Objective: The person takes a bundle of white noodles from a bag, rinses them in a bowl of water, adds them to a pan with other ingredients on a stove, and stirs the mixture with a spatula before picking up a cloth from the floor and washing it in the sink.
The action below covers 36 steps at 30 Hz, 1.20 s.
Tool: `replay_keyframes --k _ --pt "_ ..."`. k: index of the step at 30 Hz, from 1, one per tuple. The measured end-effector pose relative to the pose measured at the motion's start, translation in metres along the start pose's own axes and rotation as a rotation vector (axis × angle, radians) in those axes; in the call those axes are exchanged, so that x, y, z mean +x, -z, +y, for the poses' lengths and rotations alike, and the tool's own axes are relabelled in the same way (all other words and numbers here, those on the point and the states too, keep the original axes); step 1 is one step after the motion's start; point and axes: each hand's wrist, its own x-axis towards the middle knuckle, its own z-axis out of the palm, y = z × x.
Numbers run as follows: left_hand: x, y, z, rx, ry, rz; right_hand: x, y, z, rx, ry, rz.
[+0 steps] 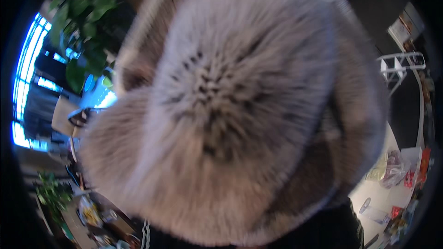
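Note:
A large piece of long-pile, fur-like fabric (221, 76), grey-beige, fills most of the head view. It bulges close to the camera and is blurred. Folds hang on its left and right, with a dark gap between layers on the lower right. I cannot tell whether it is a blanket, a cover or a garment. Both my hands are out of sight, so what they hold is not shown. Below the fabric's lower edge, dark clothing with pale stripes (146, 233) shows.
On the right, a pale table (377, 193) bears a clear plastic bag (394, 169) and a transparent cup-like container (373, 212). A white step stool (394, 65) stands beyond. At left are a leafy plant (93, 17), a beige chair (64, 116) and a cluttered surface with a yellow-patterned packet (90, 211).

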Motion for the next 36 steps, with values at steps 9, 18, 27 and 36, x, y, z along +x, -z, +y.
replay_keyframes --k 9,18,27,36 --pt "0.225 0.005 -0.058 0.001 0.198 -0.223 0.107 0.077 0.073 -0.045 0.039 0.267" --pt "0.423 -0.086 -0.197 -0.16 0.299 -0.647 0.182 0.219 0.18 -0.162 -0.183 0.799" --pt "0.599 -0.214 -0.361 0.032 0.49 -0.656 0.205 0.427 0.284 -0.042 -0.379 1.077" --pt "0.702 -0.403 -0.542 -0.097 0.632 -0.976 0.188 0.633 0.295 -0.276 -0.391 1.451"
